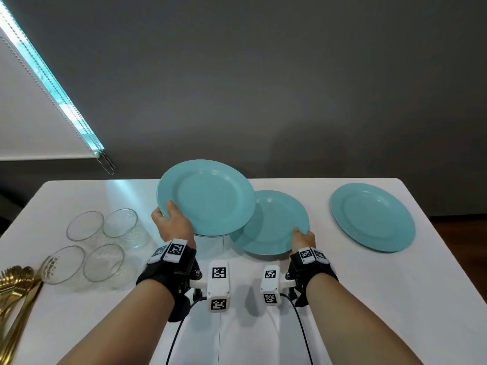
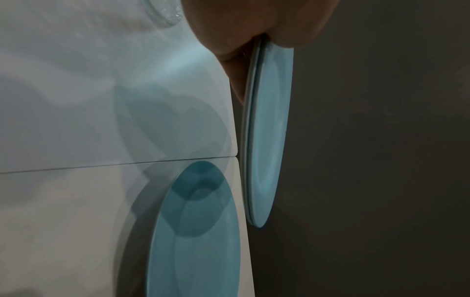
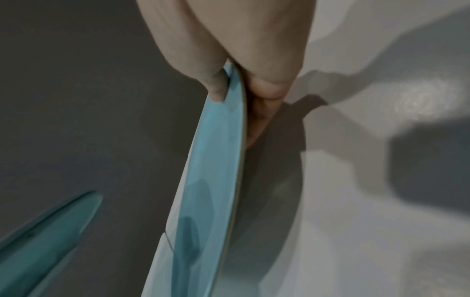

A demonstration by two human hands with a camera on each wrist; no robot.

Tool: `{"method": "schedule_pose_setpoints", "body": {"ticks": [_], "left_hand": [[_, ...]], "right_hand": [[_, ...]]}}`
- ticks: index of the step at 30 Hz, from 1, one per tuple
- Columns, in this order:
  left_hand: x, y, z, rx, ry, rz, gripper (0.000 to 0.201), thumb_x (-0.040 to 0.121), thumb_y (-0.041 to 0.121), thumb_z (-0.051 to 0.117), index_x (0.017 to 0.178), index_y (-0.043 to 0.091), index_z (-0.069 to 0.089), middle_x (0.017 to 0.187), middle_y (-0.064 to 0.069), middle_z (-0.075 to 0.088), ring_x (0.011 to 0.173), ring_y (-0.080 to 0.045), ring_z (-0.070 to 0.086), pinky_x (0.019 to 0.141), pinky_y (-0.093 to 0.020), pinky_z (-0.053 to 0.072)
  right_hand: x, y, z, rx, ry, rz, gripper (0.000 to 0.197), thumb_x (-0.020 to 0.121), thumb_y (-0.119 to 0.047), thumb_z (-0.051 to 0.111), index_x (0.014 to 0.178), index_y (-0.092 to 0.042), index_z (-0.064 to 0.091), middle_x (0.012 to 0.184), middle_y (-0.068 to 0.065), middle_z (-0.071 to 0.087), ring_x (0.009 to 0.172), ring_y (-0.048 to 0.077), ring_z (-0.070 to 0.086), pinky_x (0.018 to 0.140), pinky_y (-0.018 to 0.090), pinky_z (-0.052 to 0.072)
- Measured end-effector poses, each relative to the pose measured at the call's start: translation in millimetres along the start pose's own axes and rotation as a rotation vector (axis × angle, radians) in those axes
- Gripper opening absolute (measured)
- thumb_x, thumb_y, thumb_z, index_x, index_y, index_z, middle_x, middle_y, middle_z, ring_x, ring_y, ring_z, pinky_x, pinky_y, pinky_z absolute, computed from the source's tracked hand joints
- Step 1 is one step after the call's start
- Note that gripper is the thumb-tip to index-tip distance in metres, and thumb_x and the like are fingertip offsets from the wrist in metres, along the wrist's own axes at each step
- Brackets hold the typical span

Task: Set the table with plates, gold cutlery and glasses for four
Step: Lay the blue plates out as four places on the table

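Observation:
My left hand [image 1: 171, 219] grips a small stack of teal plates [image 1: 208, 196] by its near-left rim, thumb on top, lifted above the white table [image 1: 369, 299]. Two rims show in the left wrist view, where the stack [image 2: 267, 130] is seen edge-on. My right hand [image 1: 303, 238] pinches the near-right rim of a single teal plate [image 1: 271, 222] low over the table, partly under the stack. In the right wrist view the thumb lies on this plate [image 3: 211, 180] with the fingers beneath. A third teal plate [image 1: 373, 217] lies flat at the right.
Several clear glasses [image 1: 120, 223] stand grouped at the table's left. Gold cutlery [image 1: 15, 288] lies in a pile at the near-left edge. A dark wall rises behind the table's far edge, and a window blind [image 1: 31, 122] hangs at the left.

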State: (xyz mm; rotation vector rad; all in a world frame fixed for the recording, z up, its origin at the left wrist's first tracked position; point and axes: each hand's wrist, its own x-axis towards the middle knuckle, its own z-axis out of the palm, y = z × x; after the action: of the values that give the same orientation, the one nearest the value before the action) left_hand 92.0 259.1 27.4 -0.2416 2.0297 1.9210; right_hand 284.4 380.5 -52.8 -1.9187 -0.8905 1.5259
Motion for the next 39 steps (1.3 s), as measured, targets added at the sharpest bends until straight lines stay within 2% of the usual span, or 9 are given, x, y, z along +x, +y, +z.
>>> {"method": "schedule_pose_setpoints", "body": {"ticks": [3, 8, 19, 24, 28, 32, 33, 36, 39], "left_hand": [[3.4, -0.3, -6.5, 0.020, -0.006, 0.007, 0.037, 0.097, 0.034, 0.042, 0.128, 0.013, 0.045, 0.124, -0.011, 0.058, 0.095, -0.023, 0.053, 0.081, -0.027, 0.041], [11.7, 0.1, -14.3, 0.034, 0.005, 0.004, 0.037, 0.097, 0.035, 0.043, 0.126, 0.012, 0.046, 0.124, -0.013, 0.058, 0.109, -0.029, 0.056, 0.086, -0.030, 0.043], [12.9, -1.5, -14.2, 0.039, -0.035, 0.016, 0.037, 0.097, 0.034, 0.043, 0.127, 0.011, 0.044, 0.123, -0.013, 0.058, 0.095, -0.023, 0.053, 0.084, -0.028, 0.042], [9.7, -5.0, -15.5, 0.058, -0.053, 0.016, 0.038, 0.097, 0.035, 0.042, 0.128, 0.012, 0.044, 0.113, -0.007, 0.055, 0.094, -0.022, 0.052, 0.084, -0.029, 0.043], [6.4, -8.6, -16.6, 0.061, -0.062, 0.012, 0.038, 0.098, 0.035, 0.042, 0.128, 0.012, 0.043, 0.107, -0.003, 0.052, 0.094, -0.021, 0.051, 0.083, -0.029, 0.043], [1.9, -14.3, -16.4, 0.068, -0.108, 0.004, 0.039, 0.097, 0.037, 0.041, 0.127, 0.012, 0.045, 0.107, -0.004, 0.053, 0.094, -0.021, 0.051, 0.085, -0.031, 0.044], [-0.3, -16.8, -16.6, 0.078, -0.123, 0.006, 0.039, 0.098, 0.038, 0.040, 0.126, 0.012, 0.046, 0.107, -0.003, 0.053, 0.095, -0.020, 0.051, 0.085, -0.030, 0.042], [-15.5, -22.7, -18.2, 0.151, -0.177, 0.026, 0.043, 0.100, 0.041, 0.031, 0.127, 0.010, 0.046, 0.107, -0.003, 0.050, 0.098, -0.019, 0.047, 0.082, -0.026, 0.035], [-34.6, -30.8, -19.9, 0.260, -0.250, 0.037, 0.048, 0.103, 0.035, 0.019, 0.138, 0.006, 0.037, 0.131, -0.016, 0.046, 0.118, -0.029, 0.045, 0.091, -0.032, 0.034]], "right_hand": [[-2.8, 1.6, 9.9, 0.017, -0.022, 0.043, 0.044, 0.092, -0.013, 0.056, 0.131, 0.004, 0.046, 0.131, 0.021, 0.056, 0.118, 0.035, 0.056, 0.096, 0.036, 0.044], [0.7, 10.0, 24.5, -0.016, -0.107, 0.125, 0.051, 0.078, -0.012, 0.070, 0.123, 0.005, 0.053, 0.122, 0.023, 0.061, 0.107, 0.040, 0.061, 0.094, 0.048, 0.051], [-0.4, 8.4, 24.1, -0.051, -0.133, 0.070, 0.042, 0.069, -0.002, 0.062, 0.111, 0.005, 0.059, 0.085, 0.013, 0.065, 0.078, 0.034, 0.065, 0.081, 0.051, 0.057], [3.5, 9.4, 18.3, 0.011, -0.142, 0.060, 0.054, 0.067, -0.005, 0.060, 0.120, 0.005, 0.050, 0.103, 0.021, 0.064, 0.080, 0.033, 0.067, 0.080, 0.050, 0.057], [-3.9, 7.3, 9.6, -0.050, -0.097, 0.050, 0.057, 0.067, -0.010, 0.058, 0.122, 0.003, 0.049, 0.090, 0.017, 0.062, 0.066, 0.028, 0.062, 0.073, 0.040, 0.058], [-16.0, -2.3, 1.7, -0.144, -0.066, -0.034, 0.061, 0.080, -0.022, 0.060, 0.137, -0.012, 0.041, 0.123, 0.012, 0.056, 0.101, 0.032, 0.061, 0.089, 0.040, 0.052], [-19.0, -5.1, 1.0, -0.134, -0.076, -0.068, 0.055, 0.085, -0.026, 0.060, 0.136, -0.014, 0.043, 0.124, 0.011, 0.056, 0.100, 0.031, 0.061, 0.087, 0.040, 0.054], [-36.7, -14.2, -2.2, -0.090, -0.284, -0.122, 0.036, 0.096, -0.040, 0.049, 0.119, -0.013, 0.056, 0.102, 0.009, 0.060, 0.080, 0.026, 0.060, 0.067, 0.035, 0.055], [-50.0, -16.6, -10.9, -0.101, -0.386, -0.144, 0.030, 0.095, -0.044, 0.047, 0.101, -0.019, 0.062, 0.105, 0.007, 0.064, 0.098, 0.030, 0.063, 0.087, 0.045, 0.055]]}}
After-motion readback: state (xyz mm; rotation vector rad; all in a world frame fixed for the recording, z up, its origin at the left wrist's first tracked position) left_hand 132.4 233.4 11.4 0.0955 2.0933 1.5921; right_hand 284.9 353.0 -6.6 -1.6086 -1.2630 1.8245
